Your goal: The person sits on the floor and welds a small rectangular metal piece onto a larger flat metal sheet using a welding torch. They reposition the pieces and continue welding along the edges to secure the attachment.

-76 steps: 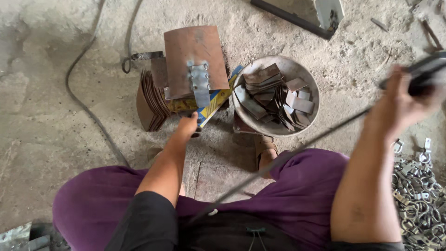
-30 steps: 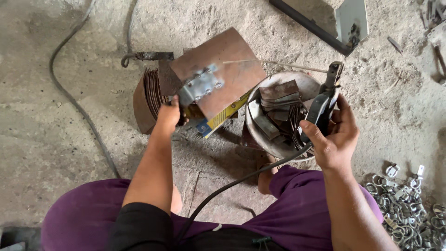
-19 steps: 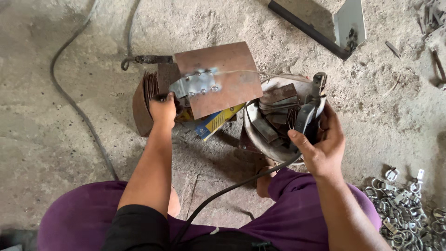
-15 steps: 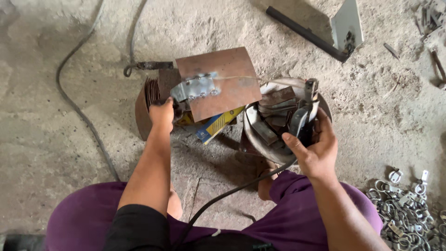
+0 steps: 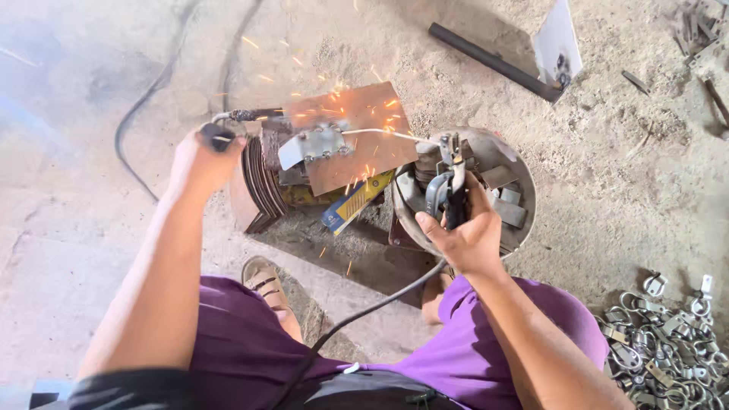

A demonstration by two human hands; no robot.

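Welding plate (image 5: 357, 133) ahead of right hand (image 5: 467, 239).

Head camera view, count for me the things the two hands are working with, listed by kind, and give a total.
Electrode holder with welding rod, in the right hand: 1
Rusty metal plate throwing sparks: 1
Grey bracket on that plate: 1
Round metal pan of scrap pieces: 1
Dark object gripped by the left hand: 1
Total: 5

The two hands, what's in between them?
In the head view, between the left hand and right hand sits a rusty plate with a grey metal piece, sparks flying, above a stack of plates.
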